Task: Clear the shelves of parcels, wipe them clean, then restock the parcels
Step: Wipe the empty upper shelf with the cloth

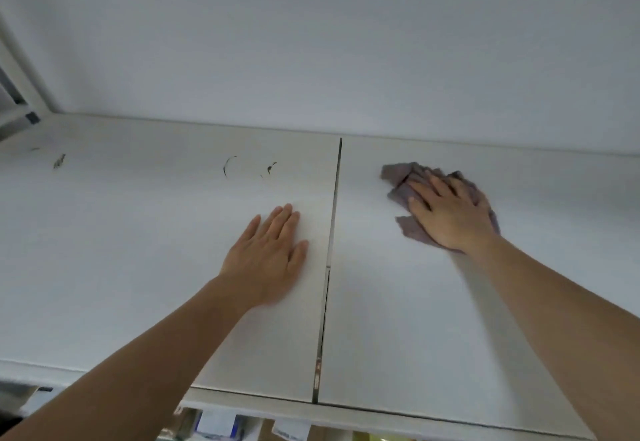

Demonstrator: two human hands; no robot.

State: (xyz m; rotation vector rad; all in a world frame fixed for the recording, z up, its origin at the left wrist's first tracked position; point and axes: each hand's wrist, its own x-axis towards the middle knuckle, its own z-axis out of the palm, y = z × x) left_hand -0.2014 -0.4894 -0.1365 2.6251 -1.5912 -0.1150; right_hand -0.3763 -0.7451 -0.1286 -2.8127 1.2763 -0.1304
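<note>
Nearest to us, below the front lip of the white laminate shelf [398, 319], we glimpse the tops of labelled parcels [214, 426] on a lower level, so restocking this board is not yet due. Our left hand [268, 257] lies flat on the left panel, fingers straight and holding nothing, just beside the dark seam [332, 219] that splits the shelf in two. Farther in, our right hand [450, 213] presses a crumpled grey-purple cloth [405, 177] against the right panel, fingers spread straight over it rather than curled round it. Beyond the left hand, near the back wall [311, 42], dark curved scuff marks [249, 167] and a smaller smear [59, 160] remain on the left panel. We judge the risk to be that the cloth, only pinned under an open palm, slips out on a fast stroke, or that those marks get missed if wiping stops at the seam.
</note>
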